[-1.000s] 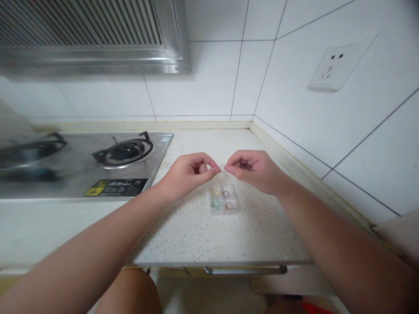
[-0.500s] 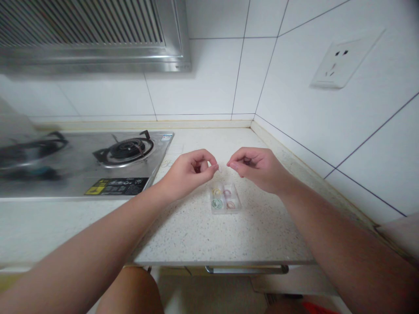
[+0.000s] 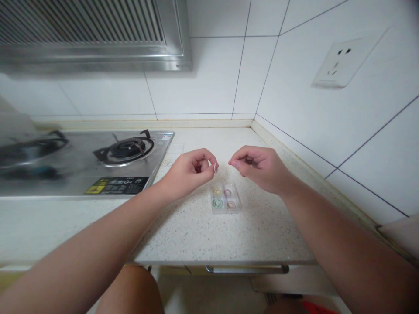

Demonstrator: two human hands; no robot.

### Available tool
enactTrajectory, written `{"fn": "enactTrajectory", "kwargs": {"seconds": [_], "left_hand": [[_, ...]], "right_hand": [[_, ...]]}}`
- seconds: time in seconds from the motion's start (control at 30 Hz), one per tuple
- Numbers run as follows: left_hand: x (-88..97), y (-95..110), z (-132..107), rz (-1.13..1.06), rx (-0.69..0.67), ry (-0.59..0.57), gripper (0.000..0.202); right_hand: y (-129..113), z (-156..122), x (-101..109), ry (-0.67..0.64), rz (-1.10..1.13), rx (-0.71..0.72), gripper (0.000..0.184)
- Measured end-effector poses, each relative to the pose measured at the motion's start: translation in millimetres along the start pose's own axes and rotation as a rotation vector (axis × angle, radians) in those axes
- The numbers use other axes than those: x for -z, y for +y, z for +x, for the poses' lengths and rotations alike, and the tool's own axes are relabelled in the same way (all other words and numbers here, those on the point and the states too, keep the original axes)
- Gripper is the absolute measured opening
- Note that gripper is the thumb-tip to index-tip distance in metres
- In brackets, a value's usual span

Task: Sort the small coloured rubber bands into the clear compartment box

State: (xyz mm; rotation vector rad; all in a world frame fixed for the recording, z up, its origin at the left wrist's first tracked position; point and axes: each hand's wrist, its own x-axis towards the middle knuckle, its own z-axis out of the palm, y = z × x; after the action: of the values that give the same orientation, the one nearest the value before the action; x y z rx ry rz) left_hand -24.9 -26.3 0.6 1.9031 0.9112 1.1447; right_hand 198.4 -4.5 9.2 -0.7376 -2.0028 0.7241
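My left hand [image 3: 190, 172] is curled above the speckled counter [image 3: 203, 235] and pinches a small pale ring [image 3: 216, 167] between thumb and forefinger. A short gap to the right, my right hand [image 3: 260, 168] is also curled in a pinch, and nothing shows between its fingertips. Below and between both hands lies a small clear box [image 3: 225, 197] with compartments holding coloured rings: yellow, pink, green and orange.
A steel gas hob [image 3: 98, 165] with a black burner [image 3: 126, 149] fills the left of the counter. A loose pale ring [image 3: 166, 163] lies beside the hob. The range hood [image 3: 94, 39] hangs above, a wall socket [image 3: 338, 65] is at right, and a drawer handle [image 3: 247, 269] is below.
My two hands have drawn apart. Both pinched the small ring a second ago; now only the left hand holds it, and the right hand has let go.
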Motion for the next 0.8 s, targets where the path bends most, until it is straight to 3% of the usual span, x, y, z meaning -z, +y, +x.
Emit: {"fn": "enactTrajectory", "kwargs": {"seconds": [0.8], "left_hand": [[0.4,0.5,0.3,0.020,-0.018,-0.013,0.014]], "right_hand": [[-1.1,-0.2,-1.1,-0.029,-0.085,0.011,0.019]]}}
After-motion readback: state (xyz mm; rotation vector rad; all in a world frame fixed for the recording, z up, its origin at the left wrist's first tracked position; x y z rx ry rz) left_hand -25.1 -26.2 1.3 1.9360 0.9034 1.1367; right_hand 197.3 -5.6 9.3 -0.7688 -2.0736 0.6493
